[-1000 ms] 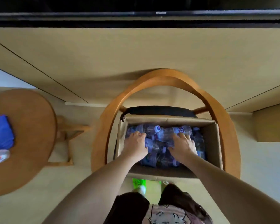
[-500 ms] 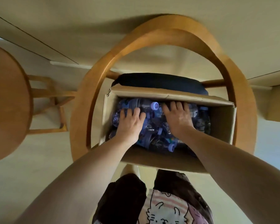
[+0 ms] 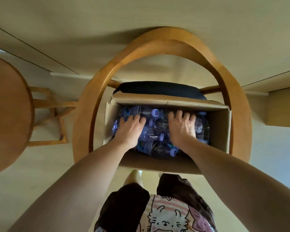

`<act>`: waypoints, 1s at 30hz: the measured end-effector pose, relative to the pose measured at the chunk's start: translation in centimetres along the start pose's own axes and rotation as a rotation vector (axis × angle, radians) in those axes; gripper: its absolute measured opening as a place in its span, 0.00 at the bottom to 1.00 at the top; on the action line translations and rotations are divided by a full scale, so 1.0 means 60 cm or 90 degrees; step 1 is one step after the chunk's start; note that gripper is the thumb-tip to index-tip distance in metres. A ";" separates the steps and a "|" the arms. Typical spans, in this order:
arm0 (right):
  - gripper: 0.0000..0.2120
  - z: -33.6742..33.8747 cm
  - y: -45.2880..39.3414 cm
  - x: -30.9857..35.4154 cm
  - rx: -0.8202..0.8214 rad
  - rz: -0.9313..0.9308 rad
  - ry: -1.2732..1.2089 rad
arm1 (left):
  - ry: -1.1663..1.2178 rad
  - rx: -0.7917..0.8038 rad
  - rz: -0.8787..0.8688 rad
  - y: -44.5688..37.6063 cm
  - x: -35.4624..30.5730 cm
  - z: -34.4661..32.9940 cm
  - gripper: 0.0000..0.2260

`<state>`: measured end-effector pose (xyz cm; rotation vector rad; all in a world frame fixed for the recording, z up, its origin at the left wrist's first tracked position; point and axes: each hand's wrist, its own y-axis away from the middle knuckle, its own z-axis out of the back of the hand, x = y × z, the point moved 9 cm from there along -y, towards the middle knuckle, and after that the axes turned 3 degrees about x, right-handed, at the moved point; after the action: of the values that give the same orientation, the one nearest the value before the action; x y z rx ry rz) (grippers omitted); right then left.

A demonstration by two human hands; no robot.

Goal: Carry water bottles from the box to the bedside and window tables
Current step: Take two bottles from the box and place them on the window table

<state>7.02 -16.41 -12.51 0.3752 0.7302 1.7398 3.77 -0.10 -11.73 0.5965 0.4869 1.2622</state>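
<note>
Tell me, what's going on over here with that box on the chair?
A person is bent over a cardboard box that sits on a wooden chair. The box is full of water bottles lying on their sides. The left hand and the right hand are both down among them, fingers over the bottles. No bottle is out of the box yet. A round wooden table stands to the left.

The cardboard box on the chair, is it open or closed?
Open. The cardboard box has no lid over it; both hands reach in among the water bottles.
</note>
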 end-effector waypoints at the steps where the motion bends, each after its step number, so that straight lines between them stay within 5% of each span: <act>1: 0.37 -0.001 0.007 -0.005 0.005 -0.008 -0.022 | 0.008 0.001 0.002 0.006 0.003 0.006 0.33; 8: 0.33 -0.002 0.054 -0.042 0.049 -0.102 -0.282 | 0.131 -0.011 0.002 0.038 0.024 0.082 0.39; 17: 0.35 0.071 0.133 -0.097 -0.018 -0.214 -0.644 | 0.383 -0.099 0.020 0.065 0.051 0.243 0.34; 21: 0.38 0.128 0.205 -0.135 -0.155 -0.265 -0.790 | 0.507 -0.141 -0.055 0.086 0.007 0.326 0.41; 26: 0.35 0.170 0.332 -0.186 -0.352 -0.353 -1.005 | 0.585 -0.176 -0.163 0.137 -0.074 0.418 0.27; 30: 0.31 0.171 0.439 -0.227 -0.491 -0.408 -1.104 | 0.641 -0.185 -0.265 0.193 -0.166 0.473 0.29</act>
<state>-2.62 -30.43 13.87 0.7709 -0.9633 0.4952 11.11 -11.74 17.39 -0.4292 1.1594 1.1284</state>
